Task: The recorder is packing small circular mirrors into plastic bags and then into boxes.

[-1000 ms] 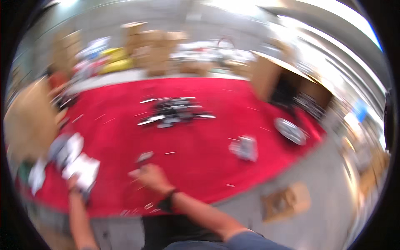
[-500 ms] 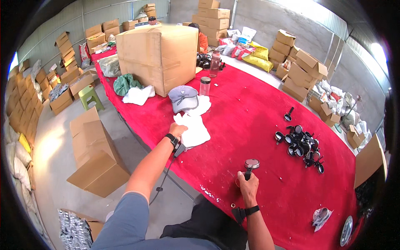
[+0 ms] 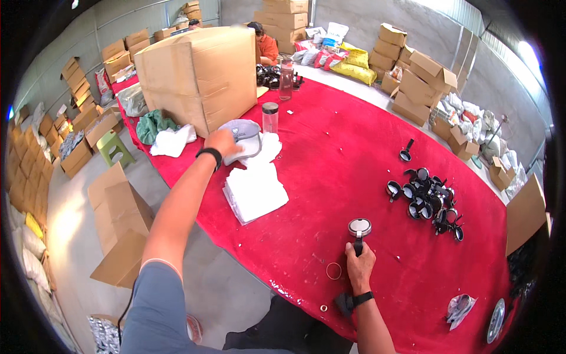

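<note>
My left hand (image 3: 221, 143) reaches over the left side of a grey cap (image 3: 243, 137); its fingers are partly hidden, so I cannot tell whether they grip it. In front of the cap lies a folded stack of white cloth (image 3: 258, 192), with another white cloth (image 3: 268, 148) beside the cap. My right hand (image 3: 361, 265) is closed on the black handle of a round, silver-topped piece (image 3: 359, 226), held upright over the red cloth. Next to that hand lies a thin rubber band (image 3: 333, 271). A heap of similar black, ring-headed pieces (image 3: 424, 197) sits to the right.
A large carton (image 3: 197, 82) stands on the red-covered table (image 3: 336, 165), near two clear bottles, one a tumbler (image 3: 270, 118). Green cloth (image 3: 154, 127) lies left of it. A person in orange (image 3: 267, 48) sits beyond. An open carton (image 3: 121, 224) stands on the floor.
My left hand has left the white cloth stack and moved up and left to the cap. The stack now lies flatter. My right hand still holds its piece, and the rubber band shows more plainly.
</note>
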Demonstrator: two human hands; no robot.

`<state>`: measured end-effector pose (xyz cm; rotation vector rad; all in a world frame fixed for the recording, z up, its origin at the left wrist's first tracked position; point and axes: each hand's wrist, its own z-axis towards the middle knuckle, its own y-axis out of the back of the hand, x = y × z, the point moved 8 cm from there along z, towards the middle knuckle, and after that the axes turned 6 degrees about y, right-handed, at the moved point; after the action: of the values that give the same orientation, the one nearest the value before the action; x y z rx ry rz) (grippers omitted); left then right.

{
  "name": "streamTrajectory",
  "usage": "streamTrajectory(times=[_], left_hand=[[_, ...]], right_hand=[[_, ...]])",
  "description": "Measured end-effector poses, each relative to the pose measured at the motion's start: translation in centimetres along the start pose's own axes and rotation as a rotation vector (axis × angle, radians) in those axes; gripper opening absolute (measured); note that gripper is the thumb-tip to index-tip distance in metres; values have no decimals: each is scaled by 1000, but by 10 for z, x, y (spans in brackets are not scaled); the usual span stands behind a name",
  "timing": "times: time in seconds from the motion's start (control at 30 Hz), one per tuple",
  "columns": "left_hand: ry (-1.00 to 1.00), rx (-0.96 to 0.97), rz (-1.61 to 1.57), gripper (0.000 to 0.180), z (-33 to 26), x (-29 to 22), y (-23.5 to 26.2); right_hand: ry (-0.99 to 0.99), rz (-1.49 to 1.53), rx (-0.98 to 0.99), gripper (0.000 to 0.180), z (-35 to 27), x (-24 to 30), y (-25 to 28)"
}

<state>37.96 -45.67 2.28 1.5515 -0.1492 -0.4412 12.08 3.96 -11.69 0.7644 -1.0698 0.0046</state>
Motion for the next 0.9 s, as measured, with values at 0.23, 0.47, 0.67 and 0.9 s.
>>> streamTrajectory(times=[0.23, 0.47, 0.67, 0.9], left_hand=[[-127, -396, -461, 104, 130, -81, -34], [61, -445, -535, 120, 172, -110, -69], [-141, -601, -629, 117, 167, -85, -17], [-346, -359, -596, 113, 61, -47, 70]], right_hand=[[-19, 85, -48, 32, -10, 3, 2], [-91, 80, -46, 28, -9, 6, 10], [-38, 72, -33, 28, -4, 2, -1], [3, 129, -61, 32, -5, 10, 0]])
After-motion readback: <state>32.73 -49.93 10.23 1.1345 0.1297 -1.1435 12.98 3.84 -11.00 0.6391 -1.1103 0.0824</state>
